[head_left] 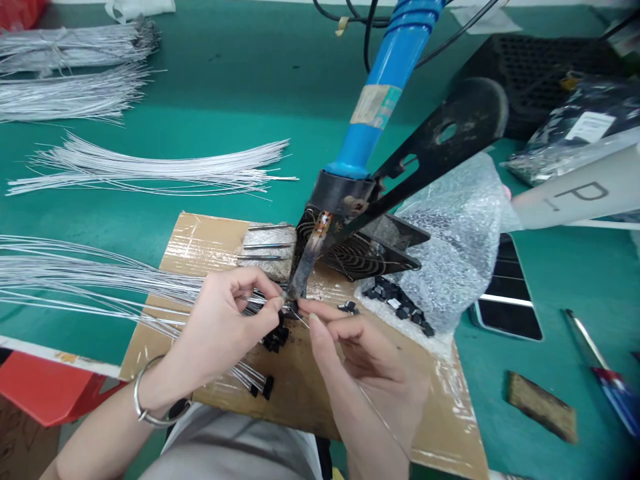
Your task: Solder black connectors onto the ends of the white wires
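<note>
A soldering iron [363,123] with a blue handle is clamped in a black stand [440,133], its tip pointing down over the cardboard. Right at that tip, the thumb and finger of my left hand [225,320] pinch a thin wire, whose end is mostly hidden by the fingers. My right hand [370,367] holds a thin strand of solder wire [381,415] that runs across the palm and reaches the tip between thumb and forefinger. White wires [100,273] extend leftward behind my left hand. Black connectors [274,339] on wire ends lie just below the fingertips.
Cardboard [200,233] covers the work spot, bearing a pad with metal pins [267,250] and a black fan [350,250]. Loose black parts [397,303] lie by bubble wrap [455,247]. Further right are a phone [507,293], a brown block [541,407] and a brush-like tool [600,360]. Wire bundles [160,167] lie left.
</note>
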{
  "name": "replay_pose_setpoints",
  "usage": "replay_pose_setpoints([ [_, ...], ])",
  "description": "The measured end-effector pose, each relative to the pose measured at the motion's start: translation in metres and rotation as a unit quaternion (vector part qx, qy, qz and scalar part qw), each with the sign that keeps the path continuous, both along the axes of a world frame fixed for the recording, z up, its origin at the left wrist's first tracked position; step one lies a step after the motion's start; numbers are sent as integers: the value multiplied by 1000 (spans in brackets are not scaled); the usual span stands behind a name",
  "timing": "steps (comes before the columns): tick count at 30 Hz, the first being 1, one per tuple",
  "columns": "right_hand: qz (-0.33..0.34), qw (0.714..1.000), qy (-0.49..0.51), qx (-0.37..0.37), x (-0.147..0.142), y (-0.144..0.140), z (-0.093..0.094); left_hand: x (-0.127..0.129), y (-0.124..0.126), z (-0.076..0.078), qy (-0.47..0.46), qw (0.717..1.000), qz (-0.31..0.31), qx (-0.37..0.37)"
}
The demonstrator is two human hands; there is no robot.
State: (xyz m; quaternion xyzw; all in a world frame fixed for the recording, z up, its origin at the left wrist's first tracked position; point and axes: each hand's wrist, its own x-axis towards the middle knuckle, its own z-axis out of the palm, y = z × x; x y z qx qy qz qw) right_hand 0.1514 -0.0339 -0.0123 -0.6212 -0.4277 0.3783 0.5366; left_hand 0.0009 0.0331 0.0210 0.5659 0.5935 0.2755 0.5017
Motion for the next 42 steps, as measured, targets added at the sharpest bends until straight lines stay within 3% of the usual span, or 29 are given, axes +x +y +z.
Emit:
replay_pose_setpoints([
  [10, -20, 999, 22, -23, -4, 1, 4, 0, 1, -3, 7, 1000, -4, -21],
  [19, -13, 1000, -16, 3, -2, 2, -1, 1, 0, -1, -7, 1000, -7, -20],
  [42, -26, 1000, -3, 12, -7, 1, 3, -2, -1, -3, -12, 1000, -20, -18],
])
